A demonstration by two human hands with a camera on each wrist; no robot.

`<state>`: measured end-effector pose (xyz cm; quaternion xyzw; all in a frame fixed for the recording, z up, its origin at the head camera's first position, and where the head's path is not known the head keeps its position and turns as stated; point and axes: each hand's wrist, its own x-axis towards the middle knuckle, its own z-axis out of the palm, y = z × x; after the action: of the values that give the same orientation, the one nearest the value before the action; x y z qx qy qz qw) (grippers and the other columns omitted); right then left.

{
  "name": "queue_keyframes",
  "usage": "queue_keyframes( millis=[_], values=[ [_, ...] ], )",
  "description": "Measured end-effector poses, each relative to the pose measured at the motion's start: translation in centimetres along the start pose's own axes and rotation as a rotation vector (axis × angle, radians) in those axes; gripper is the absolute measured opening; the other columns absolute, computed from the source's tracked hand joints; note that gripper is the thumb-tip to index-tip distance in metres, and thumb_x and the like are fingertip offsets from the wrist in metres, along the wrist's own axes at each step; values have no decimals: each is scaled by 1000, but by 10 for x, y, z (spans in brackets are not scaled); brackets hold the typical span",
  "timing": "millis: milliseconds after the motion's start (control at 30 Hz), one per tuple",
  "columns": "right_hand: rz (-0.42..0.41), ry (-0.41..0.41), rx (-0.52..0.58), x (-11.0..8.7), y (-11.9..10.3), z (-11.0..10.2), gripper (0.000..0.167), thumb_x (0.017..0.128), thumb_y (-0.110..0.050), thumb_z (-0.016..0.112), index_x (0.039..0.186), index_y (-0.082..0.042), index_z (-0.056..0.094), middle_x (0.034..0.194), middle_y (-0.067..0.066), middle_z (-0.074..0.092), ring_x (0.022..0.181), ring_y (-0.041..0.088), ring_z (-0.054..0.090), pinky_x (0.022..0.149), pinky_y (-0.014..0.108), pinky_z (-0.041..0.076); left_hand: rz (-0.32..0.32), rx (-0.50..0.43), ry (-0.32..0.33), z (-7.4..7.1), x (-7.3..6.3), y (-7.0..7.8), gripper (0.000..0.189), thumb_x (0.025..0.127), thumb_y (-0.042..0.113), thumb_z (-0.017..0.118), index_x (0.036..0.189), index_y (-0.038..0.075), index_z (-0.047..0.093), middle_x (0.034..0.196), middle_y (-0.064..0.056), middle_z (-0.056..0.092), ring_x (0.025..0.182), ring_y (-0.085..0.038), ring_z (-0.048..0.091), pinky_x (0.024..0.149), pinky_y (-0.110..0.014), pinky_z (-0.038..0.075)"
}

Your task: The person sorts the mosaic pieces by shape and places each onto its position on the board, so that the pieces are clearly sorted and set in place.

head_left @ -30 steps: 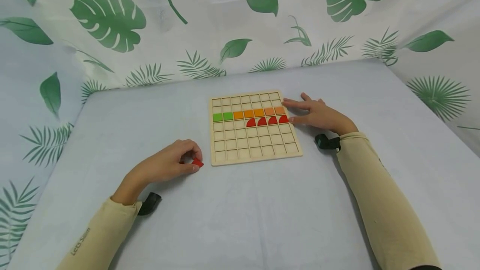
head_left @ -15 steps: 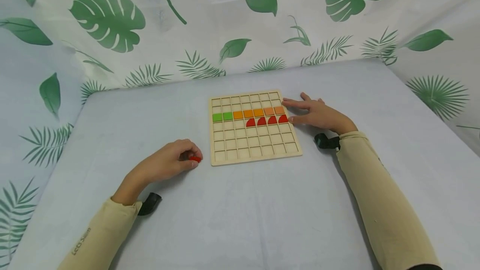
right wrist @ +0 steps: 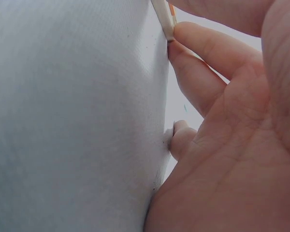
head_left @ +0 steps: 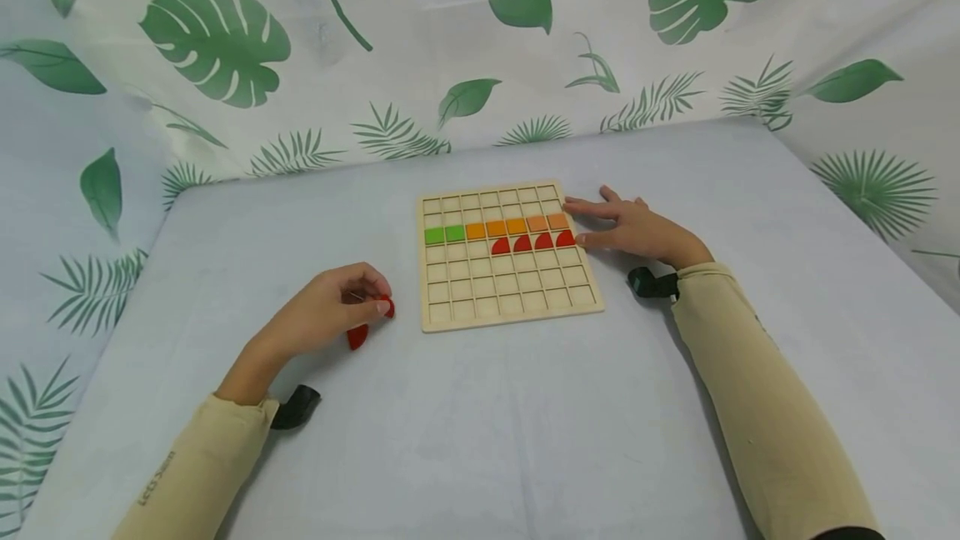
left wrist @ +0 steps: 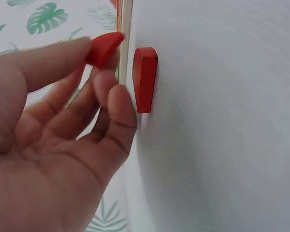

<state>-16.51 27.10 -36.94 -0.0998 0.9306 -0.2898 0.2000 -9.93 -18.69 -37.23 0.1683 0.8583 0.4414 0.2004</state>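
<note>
My left hand (head_left: 322,311) pinches a red quarter-circle tile (left wrist: 104,50) between thumb and fingers, just above the table left of the board. Below that hand, a second red quarter-circle tile (head_left: 357,337) lies on the cloth. The wooden grid board (head_left: 513,323) lies flat in the middle. One row holds green tiles (head_left: 455,233), orange tiles (head_left: 496,228) and peach tiles (head_left: 537,223). Several red quarter-circle tiles (head_left: 522,243) fill the right part of the row below. My right hand (head_left: 641,232) rests with spread fingers at the board's right edge, its fingertips touching the rim.
A pale cloth (head_left: 480,432) covers the table. Leaf-printed sheets (head_left: 412,32) rise behind it and along both sides. Each wrist carries a small black camera, such as the left camera (head_left: 297,407).
My left hand has drawn back slightly left and up with a red tile in its pinch. A second red tile now shows on the cloth beneath it. My right hand stays put.
</note>
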Motion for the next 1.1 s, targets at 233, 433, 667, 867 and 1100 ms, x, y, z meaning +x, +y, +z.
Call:
queue_keyframes(
  millis=[233, 433, 667, 867, 1100],
  values=[
    [-1, -5, 17, 0, 1, 0, 73, 103, -39, 70, 166, -19, 41, 175, 29, 3, 161, 47, -10, 119, 69, -17, -152, -167, 104, -7, 0, -1, 26, 100, 23, 79, 117, 5, 74, 108, -8, 75, 104, -27, 61, 86, -35, 50],
    [4, -9, 36, 0, 2, 1, 74, 103, -40, 71, 167, -20, 40, 175, 28, 0, 160, 47, -13, 119, 68, -19, -186, -236, 170, -10, 0, -3, 28, 99, 23, 80, 118, 3, 75, 104, -5, 74, 101, -25, 61, 84, -33, 50],
    [-6, 0, 0, 1, 0, -1, 74, 103, -41, 70, 167, -20, 41, 174, 30, 3, 161, 47, -7, 119, 69, -17, -217, -268, 190, -12, -1, 0, 30, 98, 25, 81, 118, 4, 76, 101, -4, 75, 96, -23, 63, 82, -35, 46],
    [-8, 6, 7, 1, 0, -2, 73, 103, -40, 71, 166, -19, 42, 174, 30, 4, 161, 46, -7, 120, 69, -16, -194, -318, 205, -11, 0, 2, 26, 97, 21, 81, 114, 3, 76, 97, 0, 76, 94, -20, 64, 82, -32, 49],
    [-13, 6, 11, 2, 2, 1, 72, 102, -39, 71, 166, -19, 43, 174, 29, 8, 162, 45, -6, 120, 69, -16, -183, -374, 210, -9, 3, 10, 24, 99, 20, 77, 114, 2, 74, 99, -3, 76, 98, -22, 64, 88, -30, 52]
  ],
)
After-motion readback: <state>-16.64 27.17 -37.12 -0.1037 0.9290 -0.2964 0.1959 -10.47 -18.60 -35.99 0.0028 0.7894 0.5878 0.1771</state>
